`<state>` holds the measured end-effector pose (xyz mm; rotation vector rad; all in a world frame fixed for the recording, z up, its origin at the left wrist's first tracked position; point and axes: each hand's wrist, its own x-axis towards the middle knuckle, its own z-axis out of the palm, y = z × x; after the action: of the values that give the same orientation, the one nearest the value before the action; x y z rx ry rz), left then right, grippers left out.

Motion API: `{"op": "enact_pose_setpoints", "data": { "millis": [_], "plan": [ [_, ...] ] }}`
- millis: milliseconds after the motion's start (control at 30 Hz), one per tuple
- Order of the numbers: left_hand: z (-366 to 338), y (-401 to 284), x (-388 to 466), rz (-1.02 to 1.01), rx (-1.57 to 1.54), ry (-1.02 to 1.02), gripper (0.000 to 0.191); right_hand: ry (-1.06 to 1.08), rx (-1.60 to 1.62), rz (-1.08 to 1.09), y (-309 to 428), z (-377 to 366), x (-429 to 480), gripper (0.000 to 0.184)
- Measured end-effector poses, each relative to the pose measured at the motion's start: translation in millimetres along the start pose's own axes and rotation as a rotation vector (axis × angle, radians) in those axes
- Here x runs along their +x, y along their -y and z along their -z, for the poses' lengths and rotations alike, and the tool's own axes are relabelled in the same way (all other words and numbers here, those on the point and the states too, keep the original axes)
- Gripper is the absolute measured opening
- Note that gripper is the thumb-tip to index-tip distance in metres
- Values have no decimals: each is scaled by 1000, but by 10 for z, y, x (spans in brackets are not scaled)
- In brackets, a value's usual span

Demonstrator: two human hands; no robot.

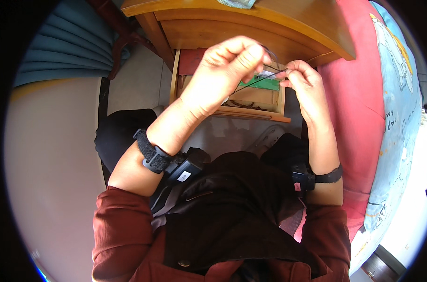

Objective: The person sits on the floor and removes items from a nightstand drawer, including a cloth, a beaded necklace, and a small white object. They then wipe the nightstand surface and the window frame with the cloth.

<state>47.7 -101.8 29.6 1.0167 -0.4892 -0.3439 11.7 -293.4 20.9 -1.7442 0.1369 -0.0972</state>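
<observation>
A thin black cord (252,83) stretches between my two hands above an open wooden drawer. My left hand (231,67) grips one part of it, and a loop rises past the fingertips. The fingertips of my right hand (303,75) pinch the cord at its other end. Below, the drawer (282,102) holds a green flat packet (264,84) with a white label, a red flat item (190,61) at the back left and a brown beaded string (245,105) near the front. My left hand hides part of the drawer's contents.
The wooden desk (241,33) overhangs the drawer. A bed with a red cover (347,123) and a blue printed cloth (400,88) runs along the right. On the left are a blue-green curtain (72,46), a dark red wooden leg (120,38) and a pale panel (55,158).
</observation>
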Motion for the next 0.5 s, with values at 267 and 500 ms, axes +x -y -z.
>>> {"op": "enact_pose_setpoints", "data": {
  "millis": [267,500],
  "plan": [
    [240,-155,53,55,-456,-63,22,283,547,-198,82,-3,-13,7],
    [389,-256,67,11,-404,-239,24,150,579,-105,72,105,19,7]
  ]
}}
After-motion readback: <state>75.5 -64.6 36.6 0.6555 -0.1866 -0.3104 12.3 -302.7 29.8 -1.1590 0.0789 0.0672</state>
